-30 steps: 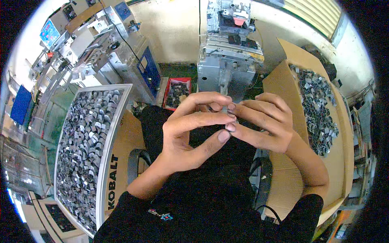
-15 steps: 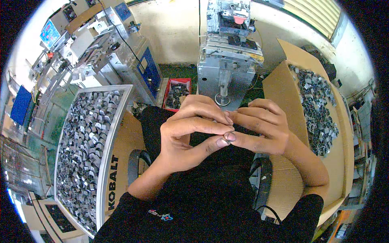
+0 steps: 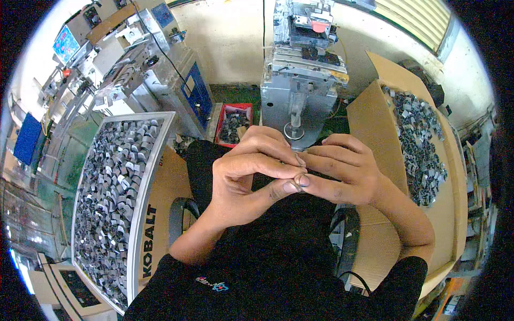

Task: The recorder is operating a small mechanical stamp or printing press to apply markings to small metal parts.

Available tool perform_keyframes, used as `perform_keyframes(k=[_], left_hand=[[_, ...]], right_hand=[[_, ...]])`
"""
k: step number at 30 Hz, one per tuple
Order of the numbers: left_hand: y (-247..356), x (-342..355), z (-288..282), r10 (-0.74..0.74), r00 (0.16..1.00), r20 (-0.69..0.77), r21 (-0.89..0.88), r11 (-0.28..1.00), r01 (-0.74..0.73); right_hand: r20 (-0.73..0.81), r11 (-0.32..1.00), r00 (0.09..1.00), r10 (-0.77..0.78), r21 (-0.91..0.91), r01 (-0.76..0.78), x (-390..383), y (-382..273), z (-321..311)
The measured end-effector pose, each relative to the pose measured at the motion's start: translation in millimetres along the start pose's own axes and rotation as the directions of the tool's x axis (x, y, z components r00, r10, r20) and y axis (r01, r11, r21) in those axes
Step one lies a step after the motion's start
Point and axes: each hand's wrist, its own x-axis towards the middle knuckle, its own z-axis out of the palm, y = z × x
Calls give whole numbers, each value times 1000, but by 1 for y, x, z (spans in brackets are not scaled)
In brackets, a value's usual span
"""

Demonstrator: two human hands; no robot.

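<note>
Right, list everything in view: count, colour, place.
Framed tray: one, silver rim, left
Curved pieces: many, grey, in tray
Lettered carton: one, brown, by tray
Large carton: one, brown, right
Small pieces: many, grey, in large carton
Bin: one, red, upper centre
Machine: one, grey, beyond hands
Left machinery: count unclear, grey and blue
Back wall: one, cream, top
Slatted panel: one, pale yellow, upper right
Sleeves: two, black, lower edge
Left hand: one, bare, centre
Right hand: one, bare, centre; fingers meet, anything held unclear

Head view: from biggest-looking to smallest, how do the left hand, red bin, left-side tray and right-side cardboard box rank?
1. Right-side cardboard box
2. Left-side tray
3. Left hand
4. Red bin
The hand's nearness may exaggerate its size.
</note>
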Motion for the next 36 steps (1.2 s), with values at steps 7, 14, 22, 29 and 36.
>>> perform_keyframes(k=[7,14,22,29,36], left_hand=[[-1,-2,4,-55,998,-31,-11,998,55],[3,-7,5,-199,978,-58,-3,980,199],[-2,-11,4,-225,972,-62,-12,974,225],[-4,-13,5,-230,968,-97,-41,973,227],[-4,-12,5,-190,975,-118,22,981,193]], right_hand=[[3,999,999,36,-12,-36,-2,-3,3],[81,991,997,18,-134,-7,0,3,-5],[83,952,997,6,-305,20,1,5,-3],[116,943,993,16,-332,23,1,4,-5],[113,948,993,30,-319,7,0,4,-3]])
